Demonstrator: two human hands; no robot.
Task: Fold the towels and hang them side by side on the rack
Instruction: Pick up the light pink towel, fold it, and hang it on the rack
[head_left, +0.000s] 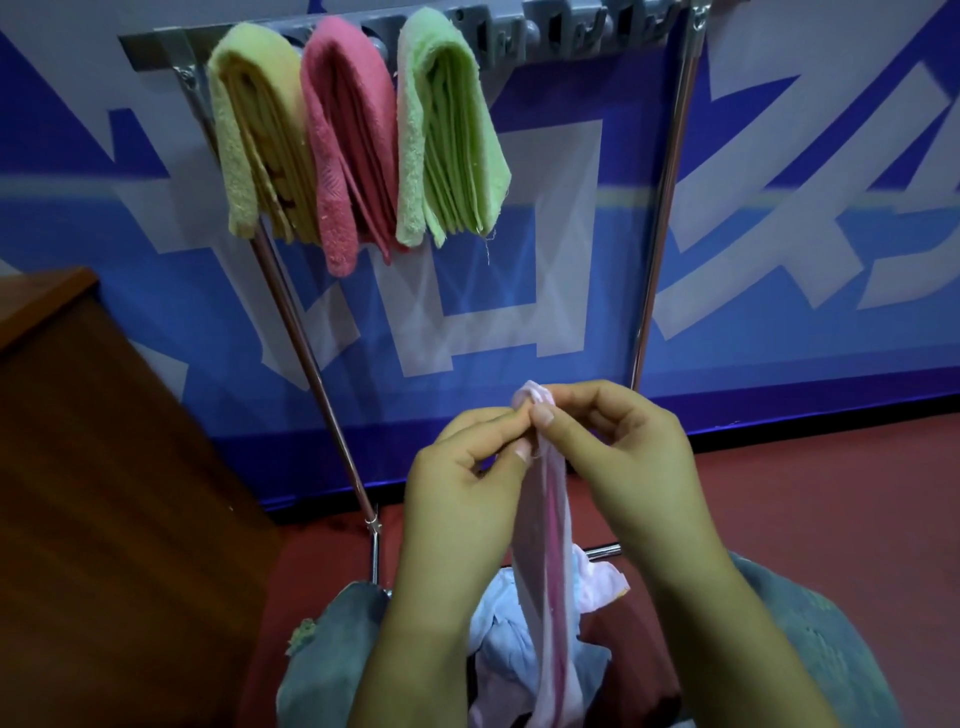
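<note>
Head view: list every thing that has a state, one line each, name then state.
Yellow towel: folded, hung over the rack.
Red towel: folded, hung beside the yellow one.
Green towel: folded, hung beside the red one.
Pink towel: unfolded, hanging from both hands.
Left hand: pinches the pink towel's top.
Right hand: pinches the pink towel's top.
Cloth pile: crumpled, below the hands.

Three folded towels hang on a silver metal rack (670, 171): a pale yellow towel (260, 140), a coral-pink towel (348, 150) and a light green towel (447, 135). The cloth held up in front is a pale pink towel (545, 519) with a darker pink stripe along its length — light blue and white fabric (501, 623) lies beneath it. The wall (779, 208) shows blue and white-grey shapes; the floor (831, 493) is dark red, and the cabinet (104, 467) is reddish-brown wood.
</note>
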